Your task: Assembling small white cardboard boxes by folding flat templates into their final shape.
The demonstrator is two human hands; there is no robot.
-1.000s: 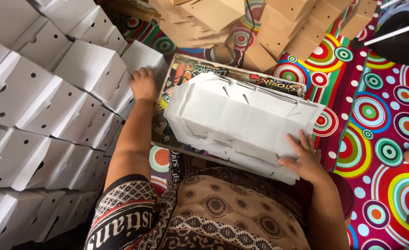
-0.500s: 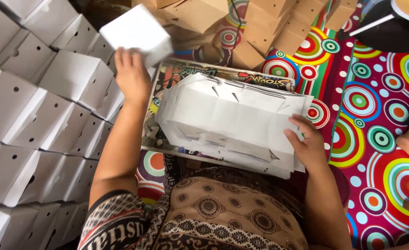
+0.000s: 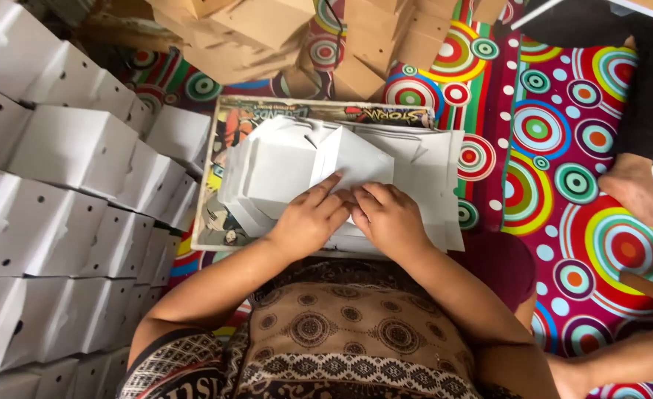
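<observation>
1. The left hand (image 3: 310, 218) lies palm down on a white die-cut cardboard sheet (image 3: 352, 159), its fingers bent and pressing on the lower edge of a raised flap; it grips nothing fully, the fingertips only pinch and press the card.
2. The right hand (image 3: 389, 218) sits just beside it, the fingertips of both hands touching, also palm down with curled fingers pressing the same sheet.
3. That sheet is the top one of a fanned stack of flat white box blanks (image 3: 267, 177), which spreads left and right under the hands.
4. The stack rests on a flat board printed with comic-style pictures (image 3: 230, 122), which lies across the person's lap, over patterned brown clothing (image 3: 341, 332).
5. To the left, close beside the board, stand rows of folded white boxes (image 3: 67, 199), stacked in several tiers, many with small round holes in their sides.
6. Beyond the board, at the top of the view, lies a heap of folded brown cardboard boxes (image 3: 267, 29).
7. All this sits on a bright mat with coloured rings (image 3: 577, 148) in red, green, yellow and blue.
8. At the right edge another person's bare foot (image 3: 640, 192) rests on the mat, well apart from the two hands.
</observation>
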